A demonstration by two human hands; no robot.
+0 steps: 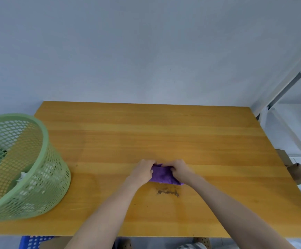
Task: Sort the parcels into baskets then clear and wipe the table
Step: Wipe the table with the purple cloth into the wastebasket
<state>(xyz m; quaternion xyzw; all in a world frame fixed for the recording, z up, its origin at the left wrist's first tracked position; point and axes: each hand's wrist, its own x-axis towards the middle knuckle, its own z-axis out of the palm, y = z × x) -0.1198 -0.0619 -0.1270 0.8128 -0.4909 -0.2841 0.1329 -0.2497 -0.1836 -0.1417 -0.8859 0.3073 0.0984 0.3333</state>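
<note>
At mid-table, fingers of the left hand (142, 171) and right hand (180, 169) curl tight around a purple cloth (162, 174), gripping its two ends and pressing it to the wooden table (164, 133). Just beside the cloth, toward the person, lies a dark smudge (168, 191). Well apart on the left edge stands a green mesh basket (43, 169), white scraps inside.

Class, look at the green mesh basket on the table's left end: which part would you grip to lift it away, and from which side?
Grip the green basket by its thick upper rim, probably from above on its right side, nearest the left hand. The rim is solid and open, while the mesh wall flares and looks flimsy.
</note>
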